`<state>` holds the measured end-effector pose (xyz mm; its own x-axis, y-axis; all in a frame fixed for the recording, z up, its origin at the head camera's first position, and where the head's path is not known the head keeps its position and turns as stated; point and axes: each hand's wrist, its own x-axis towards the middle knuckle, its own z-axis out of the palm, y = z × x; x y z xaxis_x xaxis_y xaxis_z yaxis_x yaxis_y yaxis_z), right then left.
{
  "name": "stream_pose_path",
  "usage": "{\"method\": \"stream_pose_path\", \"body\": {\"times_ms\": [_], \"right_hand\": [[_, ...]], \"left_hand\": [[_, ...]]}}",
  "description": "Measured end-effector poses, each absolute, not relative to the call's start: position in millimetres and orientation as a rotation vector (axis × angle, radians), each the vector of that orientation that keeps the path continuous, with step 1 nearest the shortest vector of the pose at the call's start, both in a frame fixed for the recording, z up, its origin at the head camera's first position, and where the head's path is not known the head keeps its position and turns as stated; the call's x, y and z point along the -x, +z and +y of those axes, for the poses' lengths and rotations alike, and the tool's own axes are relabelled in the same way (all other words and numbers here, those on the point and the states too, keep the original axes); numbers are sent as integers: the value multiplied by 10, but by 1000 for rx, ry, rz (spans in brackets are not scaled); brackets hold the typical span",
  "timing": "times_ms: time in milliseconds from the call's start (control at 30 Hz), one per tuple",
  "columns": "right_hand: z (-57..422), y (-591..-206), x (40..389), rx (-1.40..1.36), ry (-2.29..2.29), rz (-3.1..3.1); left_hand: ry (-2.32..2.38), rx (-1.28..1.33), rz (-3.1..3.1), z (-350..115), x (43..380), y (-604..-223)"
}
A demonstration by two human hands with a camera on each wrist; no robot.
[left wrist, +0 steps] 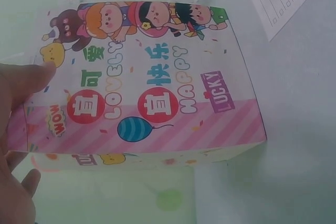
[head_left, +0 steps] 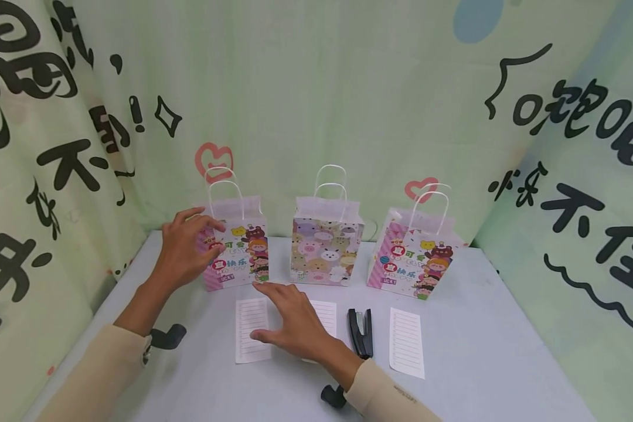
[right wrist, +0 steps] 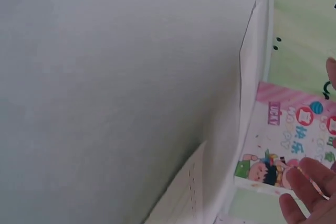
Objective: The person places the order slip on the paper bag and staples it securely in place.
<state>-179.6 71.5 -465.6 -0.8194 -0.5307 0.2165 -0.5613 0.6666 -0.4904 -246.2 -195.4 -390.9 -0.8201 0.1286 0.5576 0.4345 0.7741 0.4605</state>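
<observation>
My left hand (head_left: 187,249) is at the upper left side of the left paper gift bag (head_left: 255,266), thumb and fingers apart and overlapping its front. In the left wrist view a digit (left wrist: 31,80) lies over the bag's top corner, while other fingertips show beside its side panel. Above the table my right hand (head_left: 295,319) spreads its thumb and fingers with nothing between them. It is over the left printed slip (head_left: 250,337) and partly hides the middle slip (head_left: 324,316). In the right wrist view its fingers (right wrist: 310,184) overlap the pink bag (right wrist: 286,137).
An animal-print gift bag (head_left: 324,252) stands in the middle, and another pink one (head_left: 408,264) at right, both with upright white handles. A black stapler (head_left: 361,334) lies left of the right slip (head_left: 407,343). Printed curtains (head_left: 348,88) hang behind the white table (head_left: 480,351).
</observation>
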Motion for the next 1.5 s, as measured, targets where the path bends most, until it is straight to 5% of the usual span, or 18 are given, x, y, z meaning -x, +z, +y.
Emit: {"method": "stream_pose_path", "body": {"times_ms": [1000,1500], "right_hand": [[407,-4841,1994,-853,645,-3068],[400,-4808,2004,-592,1248,-2913]], "left_hand": [[-819,406,-2482,-1957,2460,-3917],[-821,405,-2487,-1959,2448,-3912]]}}
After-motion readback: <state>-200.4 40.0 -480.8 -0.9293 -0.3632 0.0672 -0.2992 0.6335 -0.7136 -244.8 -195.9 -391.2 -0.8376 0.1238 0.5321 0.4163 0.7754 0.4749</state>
